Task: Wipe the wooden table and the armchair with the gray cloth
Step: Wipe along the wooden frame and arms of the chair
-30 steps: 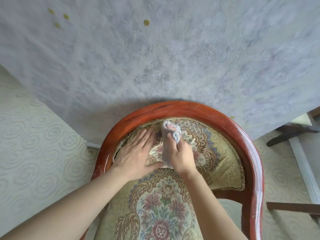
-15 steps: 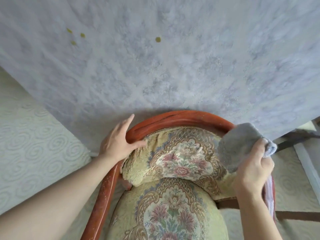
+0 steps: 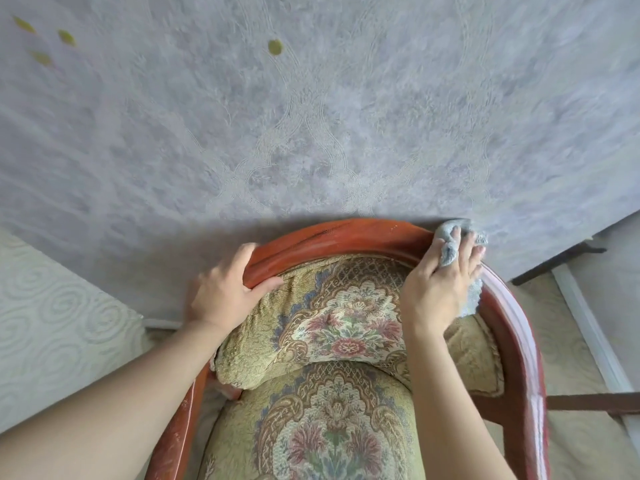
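The armchair has a curved red-brown wooden rim (image 3: 346,235) and floral tapestry cushions (image 3: 339,327). My left hand (image 3: 225,296) grips the rim's upper left part, thumb over the inner edge. My right hand (image 3: 440,289) presses the gray cloth (image 3: 450,251) onto the rim's upper right part, the cloth bunched between and under my fingers. The wooden table is not in view.
A gray patterned wall (image 3: 311,116) stands close behind the chair. Cream swirl-patterned wallpaper (image 3: 52,313) is at the left. At the right, a dark wooden bar (image 3: 561,261), a white strip (image 3: 588,327) and another wooden rail (image 3: 595,403) lie near the floor.
Both hands left the backrest cushion. My left hand took hold of the rim at the left; my right hand carried the cloth right and set it down on the rim.
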`<state>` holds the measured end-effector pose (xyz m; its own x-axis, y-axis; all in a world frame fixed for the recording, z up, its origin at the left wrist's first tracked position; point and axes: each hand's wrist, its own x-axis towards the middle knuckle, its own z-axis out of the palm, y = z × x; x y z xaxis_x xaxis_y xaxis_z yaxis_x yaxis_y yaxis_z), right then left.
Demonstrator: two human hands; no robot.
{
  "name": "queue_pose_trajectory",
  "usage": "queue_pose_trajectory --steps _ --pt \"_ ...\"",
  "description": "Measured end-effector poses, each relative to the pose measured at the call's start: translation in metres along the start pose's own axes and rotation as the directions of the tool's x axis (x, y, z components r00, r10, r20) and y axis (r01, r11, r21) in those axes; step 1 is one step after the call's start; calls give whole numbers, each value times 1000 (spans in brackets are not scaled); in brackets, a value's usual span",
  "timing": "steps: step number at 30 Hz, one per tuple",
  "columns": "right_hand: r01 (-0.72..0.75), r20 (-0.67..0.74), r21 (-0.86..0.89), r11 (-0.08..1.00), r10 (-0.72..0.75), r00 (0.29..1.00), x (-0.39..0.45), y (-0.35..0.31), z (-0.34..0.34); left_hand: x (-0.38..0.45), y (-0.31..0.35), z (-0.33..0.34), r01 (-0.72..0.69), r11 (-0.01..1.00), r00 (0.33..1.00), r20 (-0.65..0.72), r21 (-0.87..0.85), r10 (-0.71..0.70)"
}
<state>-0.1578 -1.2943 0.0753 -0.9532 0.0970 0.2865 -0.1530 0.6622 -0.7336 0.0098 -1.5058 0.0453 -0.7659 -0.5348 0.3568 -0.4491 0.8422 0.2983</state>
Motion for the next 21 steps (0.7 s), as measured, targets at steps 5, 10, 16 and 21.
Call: queue_pose_trajectory --steps 5,10,16,21 --pt "157 40 33 987 -158 987 -26 -11 19 -1 -4 4 -43 999 998 -43 1 43" --pt "369 142 112 923 -382 913 -58 -25 41 -1 -7 7 -34 999 999 -37 8 34" --pt "600 322 230 766 -641 696 -102 -43 65 -4 -6 3 58 998 998 40 -17 -57" --pt "755 420 270 597 -779 465 -112 -38 64 -6 -8 4 103 983 994 52 -153 -96"
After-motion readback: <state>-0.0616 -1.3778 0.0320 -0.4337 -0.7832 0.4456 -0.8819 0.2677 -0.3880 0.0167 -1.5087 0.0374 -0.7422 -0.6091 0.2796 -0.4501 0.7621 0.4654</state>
